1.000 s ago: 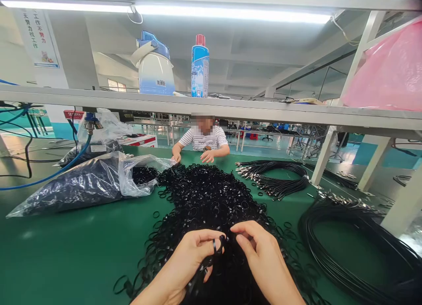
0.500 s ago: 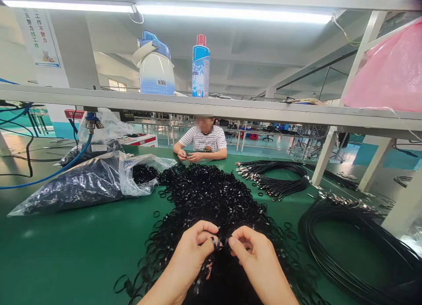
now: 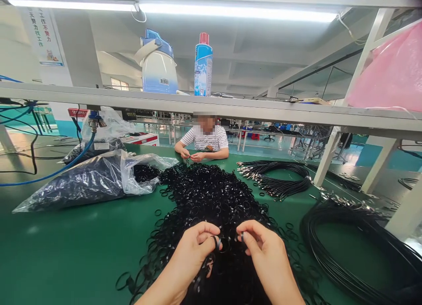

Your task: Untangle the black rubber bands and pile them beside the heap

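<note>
Black rings (image 3: pixel 214 193) heaped down the middle of the green table (image 3: pixel 66 252), pile running from under the person's hands toward the far edge, strays at the sides. White shelf (image 3: pixel 250 107) spans above. Across the table a co-worker (image 3: pixel 211 142), both hands together at the far edge, what's in them too small to tell. Left of the pile: clear bag (image 3: pixel 82 182), lying on its side, mouth facing the pile, black pieces inside. Right: large coil of black cable (image 3: pixel 343 276), smaller cable bundle (image 3: pixel 290 188) farther back.

Hands just above the near pile, facing, slightly apart. Left hand (image 3: pixel 193 250): narrow, a left ring (image 3: pixel 216 242) at the thumb tip; looped over it or pinched, can't tell. Lower fingers curled, more rings seem gathered under the palm. Right hand (image 3: pixel 267 250): narrow, thumb and index close on a right ring (image 3: pixel 242 236).

Step in hand, likely: handling rings singly at the fingertips. Next move probably calls for a light, precise pinch, keeping thin loops from tangling or slipping back into the heap.
</note>
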Demonstrator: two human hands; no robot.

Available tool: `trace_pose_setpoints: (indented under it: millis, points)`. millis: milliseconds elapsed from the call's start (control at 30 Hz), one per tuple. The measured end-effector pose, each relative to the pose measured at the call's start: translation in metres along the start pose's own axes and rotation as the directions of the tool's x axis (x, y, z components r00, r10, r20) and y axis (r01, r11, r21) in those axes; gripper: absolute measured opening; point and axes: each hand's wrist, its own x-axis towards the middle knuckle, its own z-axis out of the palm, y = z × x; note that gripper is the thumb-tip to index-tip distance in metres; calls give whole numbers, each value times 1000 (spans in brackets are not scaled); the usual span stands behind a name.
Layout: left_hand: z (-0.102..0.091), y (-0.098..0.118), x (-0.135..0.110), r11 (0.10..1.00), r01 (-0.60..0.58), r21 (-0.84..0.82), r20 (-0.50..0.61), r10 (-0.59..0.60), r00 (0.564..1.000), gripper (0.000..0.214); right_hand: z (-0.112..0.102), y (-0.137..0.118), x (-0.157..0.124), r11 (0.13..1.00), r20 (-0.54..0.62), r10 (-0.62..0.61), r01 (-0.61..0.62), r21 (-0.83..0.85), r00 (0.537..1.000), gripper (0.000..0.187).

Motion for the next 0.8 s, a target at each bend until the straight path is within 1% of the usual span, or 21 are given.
trace_pose_setpoints:
  millis: [67,100,133,200,267,300,367,433,467,533,600,667,733,800]
  points:
    - [0,0,0,1000,4,-4,4,-4,1000,17,-1,-2,-1,992,-29,-94,92,-82,995,29]
    - [0,0,0,1000,11,-5,5,-11,1000,19,0,-4,-2,989,-31,-118,114,-97,993,30]
    - [0,0,0,1000,16,-6,5,-16,1000,21,1,-6,-2,990,-12,-114,113,-87,993,29]
    - [0,0,-1,1000,10,-1,8,-10,1000,23,4,-11,-4,998,71,-64,65,-21,995,24]
    - [1,1,-2,1000,-12,12,25,12,1000,22,7,-15,-5,999,141,-24,18,46,990,19]
    - [1,1,-2,1000,-20,20,32,20,999,19,8,-16,-5,998,149,-19,11,60,989,17]
    - [0,2,-2,999,-24,31,30,23,999,12,7,-17,-5,1000,109,-22,21,18,994,16]
    - [0,3,-2,999,-22,30,11,21,1000,8,2,-15,-4,996,23,-32,34,-84,999,18]
    - [0,4,-2,999,-22,30,4,22,1000,9,-1,-13,-3,991,-16,-51,48,-128,999,19]
    - [0,6,-3,1000,-6,27,6,6,1000,11,-6,-8,-1,979,-53,-109,98,-177,993,24]
    - [0,9,-5,999,36,20,17,-36,999,17,-8,-3,0,967,-46,-163,150,-203,986,31]
    - [1,10,-6,996,88,5,23,-88,996,24,-8,-1,0,956,-44,-186,171,-240,981,36]
    - [1,11,-8,994,113,-8,32,-112,993,28,-7,-3,-1,949,-58,-200,179,-261,978,36]
    - [1,12,-9,993,117,-10,51,-116,992,26,-4,-10,-4,953,-26,-213,202,-228,977,30]
